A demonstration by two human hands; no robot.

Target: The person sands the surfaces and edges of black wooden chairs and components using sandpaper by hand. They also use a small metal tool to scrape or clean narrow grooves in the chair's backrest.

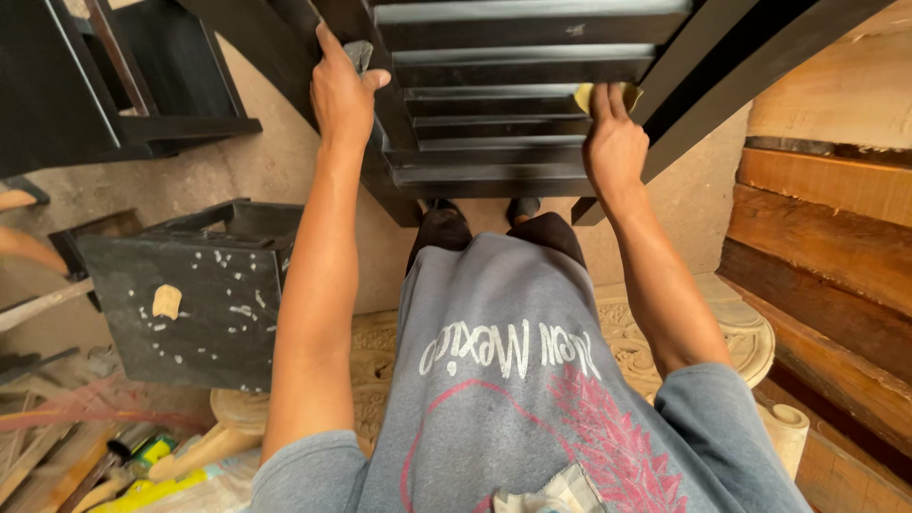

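A black-painted slatted wooden frame (494,66) stands in front of me, its horizontal slats filling the top middle of the head view. My left hand (342,95) grips the frame's left upright, fingers wrapped around its edge. My right hand (613,142) presses a small folded yellow piece of sandpaper (583,94) against a slat on the right side. Both arms reach forward over my grey printed shirt.
A black wooden box (185,304) speckled with pale spots sits on the floor at left. Another black frame (114,85) stands at the upper left. Stacked brown timber planks (826,247) line the right. A carved pale wooden panel (722,332) lies under me. Tools and scraps litter the lower left.
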